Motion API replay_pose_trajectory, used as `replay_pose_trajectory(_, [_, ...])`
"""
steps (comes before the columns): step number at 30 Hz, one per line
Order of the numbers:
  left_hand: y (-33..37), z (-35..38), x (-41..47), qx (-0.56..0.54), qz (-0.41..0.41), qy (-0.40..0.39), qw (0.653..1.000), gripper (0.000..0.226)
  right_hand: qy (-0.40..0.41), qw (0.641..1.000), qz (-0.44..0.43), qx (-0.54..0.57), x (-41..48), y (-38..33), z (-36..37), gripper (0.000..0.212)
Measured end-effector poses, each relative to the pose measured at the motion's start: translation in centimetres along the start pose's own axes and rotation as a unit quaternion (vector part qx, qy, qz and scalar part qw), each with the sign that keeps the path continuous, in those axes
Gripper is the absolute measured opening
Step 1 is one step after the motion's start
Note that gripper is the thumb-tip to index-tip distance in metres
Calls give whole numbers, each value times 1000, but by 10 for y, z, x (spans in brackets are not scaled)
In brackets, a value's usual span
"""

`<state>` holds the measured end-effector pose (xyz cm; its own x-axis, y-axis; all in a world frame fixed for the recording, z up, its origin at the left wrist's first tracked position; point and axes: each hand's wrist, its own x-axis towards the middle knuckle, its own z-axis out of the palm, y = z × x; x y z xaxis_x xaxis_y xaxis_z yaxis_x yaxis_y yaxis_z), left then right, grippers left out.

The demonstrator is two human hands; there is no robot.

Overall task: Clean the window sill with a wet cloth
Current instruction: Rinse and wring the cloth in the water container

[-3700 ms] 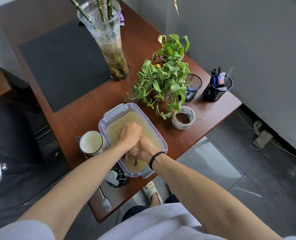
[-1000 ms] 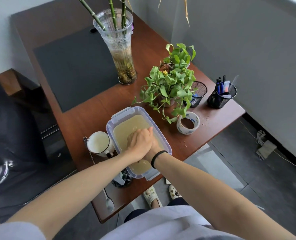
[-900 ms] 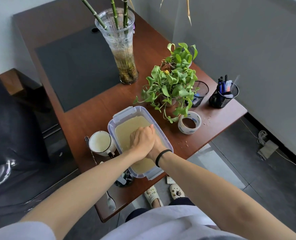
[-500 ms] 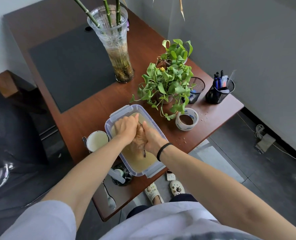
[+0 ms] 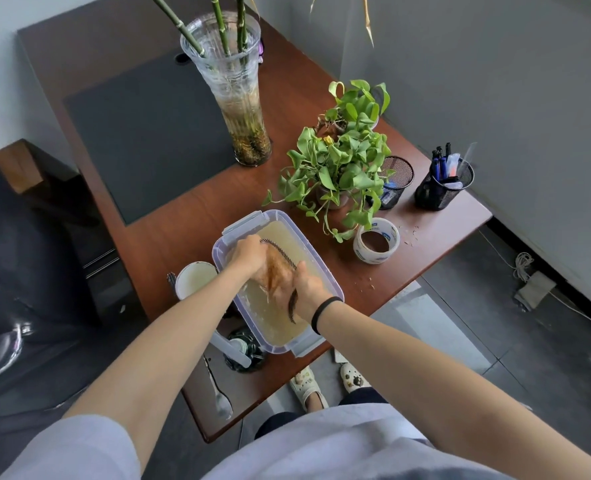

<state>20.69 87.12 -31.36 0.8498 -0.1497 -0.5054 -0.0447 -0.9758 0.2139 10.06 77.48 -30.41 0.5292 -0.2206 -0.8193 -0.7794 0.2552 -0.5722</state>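
Two hands hold a brown cloth [image 5: 276, 268] over a tub [image 5: 326, 274] of murky water.
The left hand [image 5: 248, 255] and right hand [image 5: 308, 286] each grip one end, fingers curled round it, above the clear tub on a wooden desk [image 5: 169, 220].

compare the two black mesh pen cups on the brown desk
The inner black mesh cup is almost empty, with only something blue and white low inside; the outer black mesh cup is packed with pens. Leaves of the green potted plant overlap the inner one; the outer one stands clear. Both are round and upright on the brown desk.
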Motion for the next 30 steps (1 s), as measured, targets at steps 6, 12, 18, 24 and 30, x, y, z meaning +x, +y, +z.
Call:
replay_pose_trajectory(6, [-9, -15, -8, -195, 62, -228, 952, 27, -48, 992, 41, 105, 14, 3, 9, 63])
replay_pose_trajectory(12, [-6, -8, -12, -212, 39, -78, 974, 27, -46, 997, -5, 69, 7, -10, 5, 33])
replay_pose_trajectory(18, [-5, -22, -30, -349, 43, -163, 922, 26, -47, 971, -223, -72, 2, -44, -9, 30])
replay_pose_trajectory(24, [-24, -36, -43, -327, 62, -251, 909, 57, -124, 970, -204, -52, -1, -59, -20, 7])
replay_pose_trajectory(30, [-32, -37, -52, -288, 106, -212, 928, 22, -164, 970, -180, 0, -18, -63, -29, 20])
